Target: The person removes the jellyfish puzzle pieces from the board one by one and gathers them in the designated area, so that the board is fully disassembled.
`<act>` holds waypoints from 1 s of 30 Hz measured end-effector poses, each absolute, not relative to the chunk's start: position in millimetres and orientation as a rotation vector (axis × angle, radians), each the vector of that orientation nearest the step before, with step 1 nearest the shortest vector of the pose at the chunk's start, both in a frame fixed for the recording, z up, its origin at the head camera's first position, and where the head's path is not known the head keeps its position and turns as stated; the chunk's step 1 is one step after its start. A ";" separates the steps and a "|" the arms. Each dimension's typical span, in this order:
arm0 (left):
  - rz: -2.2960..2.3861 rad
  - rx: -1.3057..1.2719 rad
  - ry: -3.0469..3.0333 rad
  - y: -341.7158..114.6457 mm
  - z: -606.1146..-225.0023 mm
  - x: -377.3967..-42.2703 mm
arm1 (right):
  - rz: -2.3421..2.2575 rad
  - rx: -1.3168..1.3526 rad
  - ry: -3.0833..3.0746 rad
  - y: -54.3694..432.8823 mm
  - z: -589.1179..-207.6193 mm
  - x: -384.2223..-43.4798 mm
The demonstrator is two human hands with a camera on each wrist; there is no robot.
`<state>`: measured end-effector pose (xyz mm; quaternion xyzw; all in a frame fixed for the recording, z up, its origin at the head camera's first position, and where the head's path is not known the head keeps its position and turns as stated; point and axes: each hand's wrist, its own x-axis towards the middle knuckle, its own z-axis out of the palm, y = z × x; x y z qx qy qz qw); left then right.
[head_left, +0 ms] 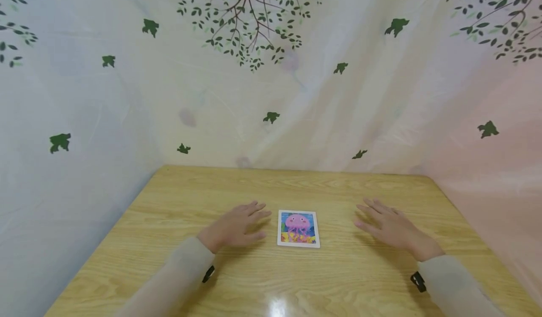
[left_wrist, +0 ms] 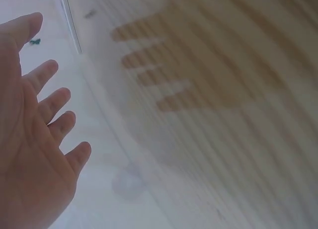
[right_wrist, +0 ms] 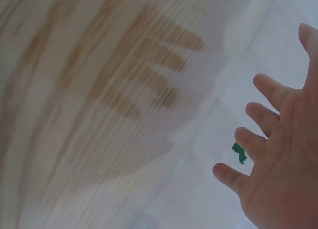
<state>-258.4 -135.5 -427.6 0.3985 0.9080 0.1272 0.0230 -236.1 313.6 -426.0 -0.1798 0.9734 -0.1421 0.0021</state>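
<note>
Now the left hand (head_left: 235, 226) is just beside the jellyfish card (head_left: 298, 228), at its nine o'clock; the right hand (head_left: 391, 228) is farther, at three. Both have fingers spread apart.

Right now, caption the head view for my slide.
A person's left hand and right hand flank, without touching, a jellyfish card on a wood-grain table.

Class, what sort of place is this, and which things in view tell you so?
Probably a small screened-off tabletop workspace, seemingly indoors. Pale sheeting, printed with leafy branches, hangs behind and on both sides of a wood-grain table, and a jellyfish picture card lies on that table.
</note>
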 end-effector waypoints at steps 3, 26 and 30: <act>0.366 1.274 2.781 -121.0 -428.9 -258.5 | -0.478 -0.621 3.067 307.5 -426.8 -236.1; 0.116 1.419 2.648 -56.2 -433.7 -260.3 | -0.594 -0.785 2.929 269.9 -428.3 -251.3; 0.144 1.405 2.639 -55.0 -432.3 -259.8 | -0.660 -0.809 2.851 261.2 -426.0 -254.5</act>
